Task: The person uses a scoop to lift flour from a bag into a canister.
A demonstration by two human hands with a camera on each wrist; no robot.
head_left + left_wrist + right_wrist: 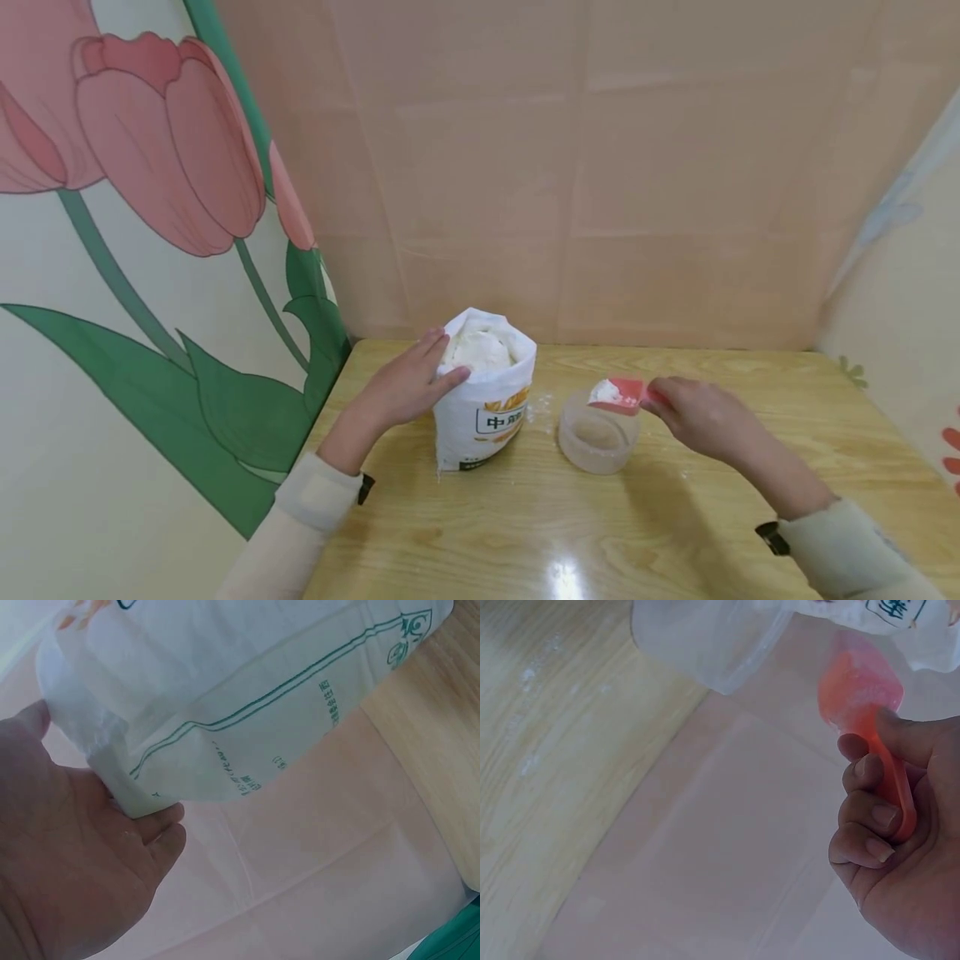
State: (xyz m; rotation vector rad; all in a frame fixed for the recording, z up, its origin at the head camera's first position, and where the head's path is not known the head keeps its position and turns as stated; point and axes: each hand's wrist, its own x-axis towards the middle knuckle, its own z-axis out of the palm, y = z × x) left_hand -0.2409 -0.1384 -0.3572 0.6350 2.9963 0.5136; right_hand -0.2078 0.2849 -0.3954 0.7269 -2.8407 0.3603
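A white bag of flour stands upright on the table, its top open and white flour showing inside. My left hand holds the bag by its upper left side, thumb at the front of the rim and fingers round the far side. In my right hand is the handle of a red scoop, gripped with curled fingers. White flour lies in the scoop, which is over the back right rim of a round translucent tub. In the right wrist view the fingers wrap the scoop's handle.
Spilled flour dusts the wooden table between bag and tub. A pinkish covering hangs behind the table's back edge. To the left rises a wall with painted tulips, and another pale wall stands to the right.
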